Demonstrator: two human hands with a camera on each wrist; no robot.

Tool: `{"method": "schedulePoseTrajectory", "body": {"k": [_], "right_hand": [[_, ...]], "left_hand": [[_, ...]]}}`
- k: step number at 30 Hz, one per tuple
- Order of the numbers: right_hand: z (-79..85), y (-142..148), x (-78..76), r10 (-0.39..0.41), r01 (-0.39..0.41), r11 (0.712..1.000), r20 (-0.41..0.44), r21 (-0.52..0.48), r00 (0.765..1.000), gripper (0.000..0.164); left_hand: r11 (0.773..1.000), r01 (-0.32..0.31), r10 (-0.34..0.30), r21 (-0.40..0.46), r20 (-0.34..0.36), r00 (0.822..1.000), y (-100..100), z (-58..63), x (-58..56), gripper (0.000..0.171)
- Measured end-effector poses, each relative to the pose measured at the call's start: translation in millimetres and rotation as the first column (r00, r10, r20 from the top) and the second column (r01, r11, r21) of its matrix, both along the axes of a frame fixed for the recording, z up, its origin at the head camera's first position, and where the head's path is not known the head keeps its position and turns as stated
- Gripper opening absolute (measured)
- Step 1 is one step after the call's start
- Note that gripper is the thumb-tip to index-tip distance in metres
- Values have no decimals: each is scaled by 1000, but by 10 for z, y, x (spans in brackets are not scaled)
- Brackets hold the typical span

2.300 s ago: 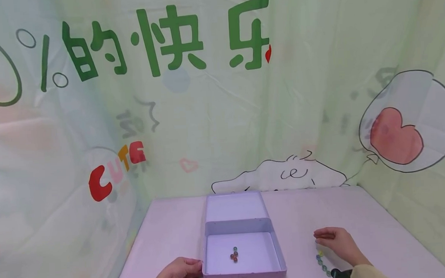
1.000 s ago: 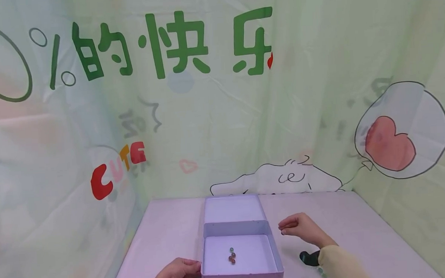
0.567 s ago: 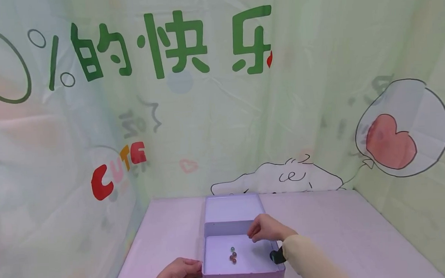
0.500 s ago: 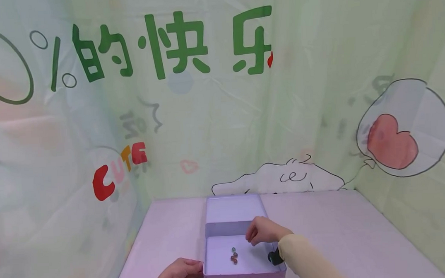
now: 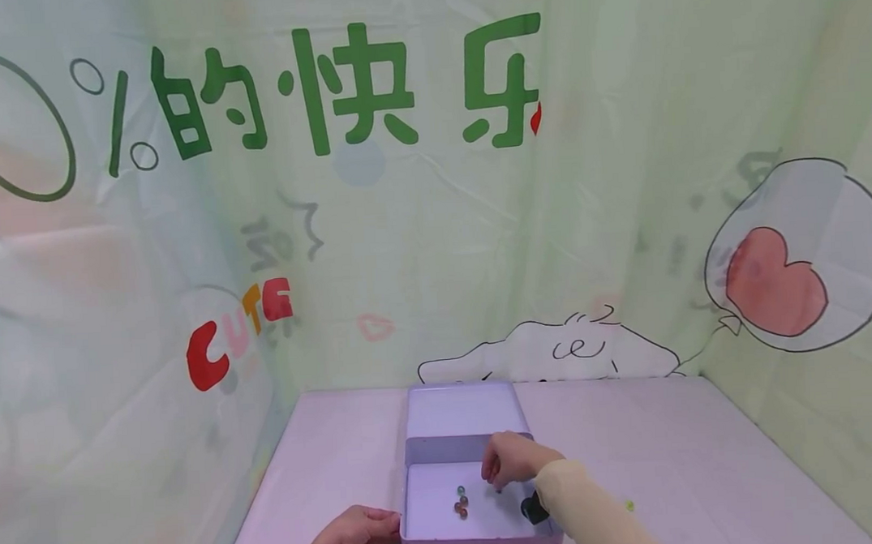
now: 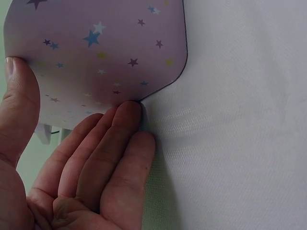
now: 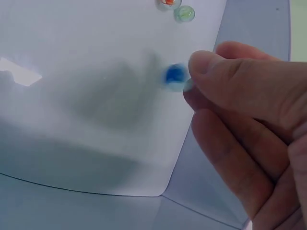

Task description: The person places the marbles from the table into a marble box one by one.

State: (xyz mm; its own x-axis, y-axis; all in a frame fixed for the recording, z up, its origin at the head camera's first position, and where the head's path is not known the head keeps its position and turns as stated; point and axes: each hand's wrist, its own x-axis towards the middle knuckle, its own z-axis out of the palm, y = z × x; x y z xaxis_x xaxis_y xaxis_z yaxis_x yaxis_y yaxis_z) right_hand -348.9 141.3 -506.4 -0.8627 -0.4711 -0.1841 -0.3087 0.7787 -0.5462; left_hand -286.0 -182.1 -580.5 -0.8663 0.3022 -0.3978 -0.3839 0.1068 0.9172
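My right hand (image 5: 513, 457) hangs over the right half of an open lilac box (image 5: 410, 508). Just off its thumb and forefinger is a blurred clear marble (image 7: 175, 74) with a blue core, overlapping the fingertips in the right wrist view. On the box floor a small cluster of marbles, reddish-brown marbles (image 5: 461, 506) and a green marble (image 5: 461, 491), lies left of that hand. My left hand (image 5: 356, 535) rests beside the box's near left corner. Its fingertips and thumb touch the star-printed outer side (image 6: 110, 52) in the left wrist view, wrapping round nothing.
The box's lid (image 5: 464, 409) lies folded back behind it. A yellow-green marble (image 5: 629, 505) is on the table (image 5: 692, 455) right of my sleeve (image 5: 592, 509). A black device (image 5: 534, 507) sits at my right wrist. Printed curtains (image 5: 435, 239) enclose the table.
My right hand has come left from the row of marbles on the table to over the box, and lowered. A marble now shows below its fingertips. My left hand stays at the corner.
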Motion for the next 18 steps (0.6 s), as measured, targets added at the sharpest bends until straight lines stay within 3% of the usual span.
{"method": "schedulePoseTrajectory", "body": {"k": [6,10,14,18], "right_hand": [[31,50,21,-7,7,999,-2,-43,1000,16],[38,125,26,12,-14,990,-13,-137,1000,16],[50,285,26,-6,4,960,-7,-280,1000,15],[99,585,45,-78,68,927,-13,-369,997,18]], "left_hand": [[1000,10,-10,-4,-4,1000,-4,-1,-10,30],[1000,15,-15,6,-11,1000,-6,-8,-12,28],[1000,11,-11,-5,6,1000,2,5,-8,30],[1000,7,-6,-20,20,1000,5,19,-11,34]]}}
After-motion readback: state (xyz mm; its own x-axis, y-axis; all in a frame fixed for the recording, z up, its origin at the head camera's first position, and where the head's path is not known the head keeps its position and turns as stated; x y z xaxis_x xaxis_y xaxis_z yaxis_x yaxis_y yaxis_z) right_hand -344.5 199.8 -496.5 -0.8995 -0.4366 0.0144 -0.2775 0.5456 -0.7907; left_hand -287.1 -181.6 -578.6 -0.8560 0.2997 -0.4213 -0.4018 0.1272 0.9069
